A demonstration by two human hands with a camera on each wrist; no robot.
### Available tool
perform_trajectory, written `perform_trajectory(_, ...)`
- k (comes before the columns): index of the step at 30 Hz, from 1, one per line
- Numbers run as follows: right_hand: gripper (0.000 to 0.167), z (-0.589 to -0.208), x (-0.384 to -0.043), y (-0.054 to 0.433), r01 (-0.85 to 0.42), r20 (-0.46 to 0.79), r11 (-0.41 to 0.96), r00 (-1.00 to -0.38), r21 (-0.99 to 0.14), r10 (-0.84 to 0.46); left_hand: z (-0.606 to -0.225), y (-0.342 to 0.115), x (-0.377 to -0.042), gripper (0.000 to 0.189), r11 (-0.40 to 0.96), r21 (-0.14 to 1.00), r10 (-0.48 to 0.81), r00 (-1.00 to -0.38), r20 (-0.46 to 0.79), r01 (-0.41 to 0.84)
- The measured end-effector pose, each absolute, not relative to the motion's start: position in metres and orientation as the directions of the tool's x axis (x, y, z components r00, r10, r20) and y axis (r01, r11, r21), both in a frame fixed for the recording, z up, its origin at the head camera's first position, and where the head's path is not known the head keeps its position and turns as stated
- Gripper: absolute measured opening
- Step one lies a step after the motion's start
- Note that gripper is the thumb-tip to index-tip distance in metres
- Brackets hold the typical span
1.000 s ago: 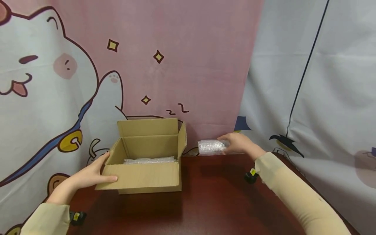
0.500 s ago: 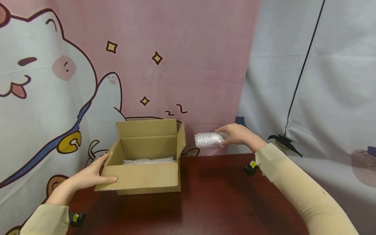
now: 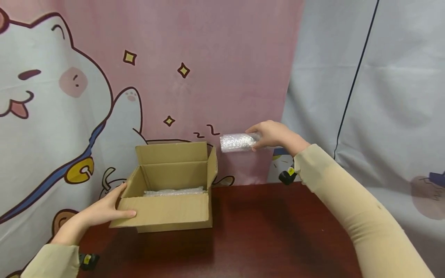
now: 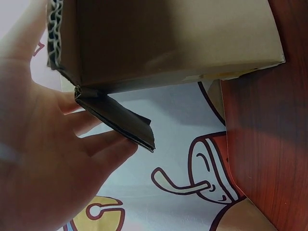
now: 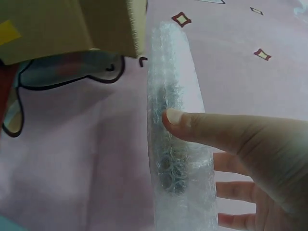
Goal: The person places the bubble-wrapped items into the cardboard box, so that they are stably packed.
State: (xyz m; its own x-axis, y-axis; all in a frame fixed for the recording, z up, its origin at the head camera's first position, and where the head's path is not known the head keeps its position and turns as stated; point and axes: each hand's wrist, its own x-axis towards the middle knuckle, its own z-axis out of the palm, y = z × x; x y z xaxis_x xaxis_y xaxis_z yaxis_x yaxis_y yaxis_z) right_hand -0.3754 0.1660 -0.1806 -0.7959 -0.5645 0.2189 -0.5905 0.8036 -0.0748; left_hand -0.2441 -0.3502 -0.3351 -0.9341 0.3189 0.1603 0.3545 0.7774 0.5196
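An open cardboard box (image 3: 167,208) stands on the table at centre left in the head view, its flaps spread outward. My left hand (image 3: 101,210) grips its front left corner, thumb over the front flap. From the left wrist view, the fingers (image 4: 113,149) reach behind the side flap. My right hand (image 3: 274,135) holds a bubble-wrapped package (image 3: 234,143) in the air, right of the box and above its open top. A dark item shows through the wrap in the right wrist view, its kind unclear. More bubble wrap (image 3: 174,191) lies inside the box.
The dark red table (image 3: 264,227) runs up to a printed curtain (image 3: 229,69) close behind the box. The box's right flap (image 3: 212,166) stands upright on the side towards the package. A black strap device with a yellow mark (image 3: 287,176) is on the right wrist.
My right hand has lifted the bubble-wrapped package from low over the table's back edge, up and leftward towards the box. The left hand stays at the box corner.
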Motion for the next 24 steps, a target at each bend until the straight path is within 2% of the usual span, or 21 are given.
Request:
perform_trajectory(5,0.063,-0.157,-0.374,0.145,-0.587,0.218,0.808,-0.796,-0.055,-0.564,-0.336,-0.351,-0.245,0.107,0.784,0.509,0.32,-0.934,0.16,0.356)
perform_trajectory(10,0.063,-0.144,-0.372,0.116,-0.605,0.2,0.791,-0.79,-0.092,-0.58,-0.336,-0.352,-0.246,0.108,0.778,0.52,0.322,-0.934,0.154,0.354)
perform_trajectory(24,0.062,-0.146,-0.372,0.042,-0.629,0.181,0.773,-0.772,-0.086,-0.609,-0.336,-0.349,-0.249,0.107,0.764,0.529,0.333,-0.928,0.168,0.37)
